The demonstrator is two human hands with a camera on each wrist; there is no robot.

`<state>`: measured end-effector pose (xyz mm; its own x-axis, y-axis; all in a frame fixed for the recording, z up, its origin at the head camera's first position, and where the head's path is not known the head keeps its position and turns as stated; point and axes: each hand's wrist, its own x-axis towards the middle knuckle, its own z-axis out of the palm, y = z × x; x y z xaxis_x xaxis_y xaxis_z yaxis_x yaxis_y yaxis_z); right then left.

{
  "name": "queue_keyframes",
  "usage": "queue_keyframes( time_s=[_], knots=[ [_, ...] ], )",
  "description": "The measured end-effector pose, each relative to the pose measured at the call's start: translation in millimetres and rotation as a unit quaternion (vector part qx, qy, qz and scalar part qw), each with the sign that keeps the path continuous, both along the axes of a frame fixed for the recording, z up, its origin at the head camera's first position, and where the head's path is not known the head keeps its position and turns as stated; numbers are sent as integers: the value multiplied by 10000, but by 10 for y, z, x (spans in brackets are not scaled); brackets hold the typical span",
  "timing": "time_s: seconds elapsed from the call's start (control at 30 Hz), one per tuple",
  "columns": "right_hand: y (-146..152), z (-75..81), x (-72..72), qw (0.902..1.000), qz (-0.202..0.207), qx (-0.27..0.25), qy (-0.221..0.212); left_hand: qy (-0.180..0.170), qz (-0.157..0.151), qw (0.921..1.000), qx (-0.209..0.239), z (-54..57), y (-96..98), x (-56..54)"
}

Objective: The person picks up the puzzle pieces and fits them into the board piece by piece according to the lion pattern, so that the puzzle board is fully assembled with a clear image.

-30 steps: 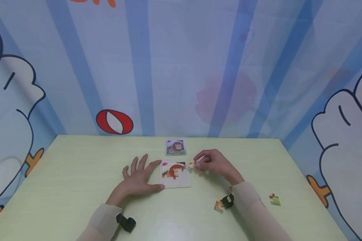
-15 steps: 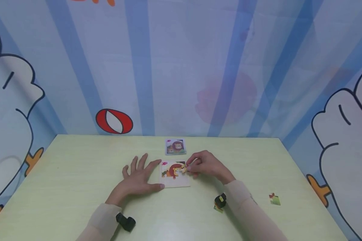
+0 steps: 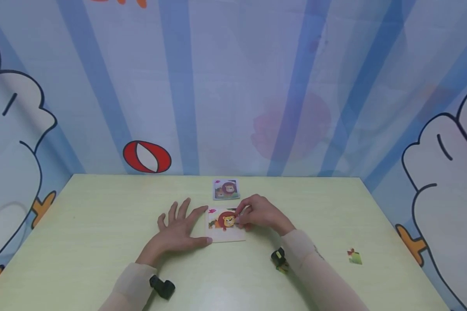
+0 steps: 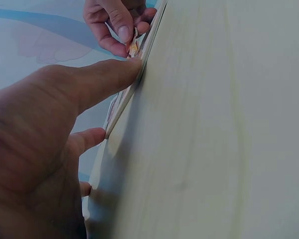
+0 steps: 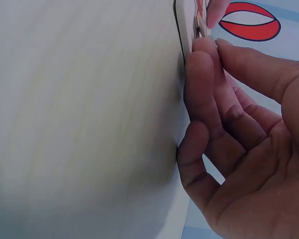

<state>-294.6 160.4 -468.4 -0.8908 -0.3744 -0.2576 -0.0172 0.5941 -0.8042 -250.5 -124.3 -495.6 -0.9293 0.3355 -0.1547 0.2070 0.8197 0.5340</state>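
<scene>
The person's 2 pale, light-coloured long sleeves [image 3: 130, 283] lay nearest, each with 1 small black wrist camera: 1 by the left cuff [image 3: 162, 287], 1 by the right [image 3: 278, 256]. Dark marks ran along the right sleeve, too small to read. Just beside the right camera, partly covered by it, lay a small multicoloured jigsaw piece [image 3: 282, 268]. Well to the right, a green-and-red jigsaw piece [image 3: 355, 256] lay on the pale yellow-green, wood-grained table [image 3: 113, 216].

Farther in, the left hand [image 3: 179, 235] was spread, its thumb at the near left corner of a flat, square, white puzzle board [image 3: 226, 236] and its index fingertip at the far left corner. The board lay on the table between the 2 hands, a red-maned lion picture across its far part, its near strip white. The right hand [image 3: 262, 214] pinched a thin orange-and-yellow jigsaw piece [image 4: 135, 47] between thumb and fingers at the board's right side; whether it sat flush, I could not tell.

Just beyond the board lay a small square lion picture card [image 3: 226, 190]. Behind the table rose a blue-striped backdrop [image 3: 233, 86] with a red-and-white oval [image 3: 147, 157] and, at its top edge, cut-off orange shapes [image 3: 121, 2], unreadable.
</scene>
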Motion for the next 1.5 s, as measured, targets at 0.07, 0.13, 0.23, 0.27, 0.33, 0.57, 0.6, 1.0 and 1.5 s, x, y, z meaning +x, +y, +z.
queue_keyframes(
  time_s=[0.07,0.13,0.23,0.27,0.33,0.57,0.6,1.0,1.5],
  knots=[
    [-28,11,2,9999,-63,153,-3,14,5,10000,-10,0,0,0],
    [-51,16,2,9995,-106,312,20,-12,24,10000,-39,2,2,1],
    [-73,13,-5,9987,-158,474,66,-21,37,9999,-107,12,-3,6],
    [-78,10,-8,9986,-156,504,95,-35,46,9999,-128,15,-4,8],
    [-85,-2,-12,9983,-118,546,181,-40,52,9998,-161,21,-5,12],
    [-96,-28,-23,9978,-89,632,199,-3,37,9999,-122,22,-9,13],
    [-95,-27,-25,9977,-93,645,185,3,32,9999,-121,22,-8,12],
    [-73,-19,-31,9986,0,530,19,-15,35,9999,-153,10,-7,-3],
    [-44,-7,-28,9988,-64,475,-63,-38,39,9998,-178,4,-9,-3]
  ],
)
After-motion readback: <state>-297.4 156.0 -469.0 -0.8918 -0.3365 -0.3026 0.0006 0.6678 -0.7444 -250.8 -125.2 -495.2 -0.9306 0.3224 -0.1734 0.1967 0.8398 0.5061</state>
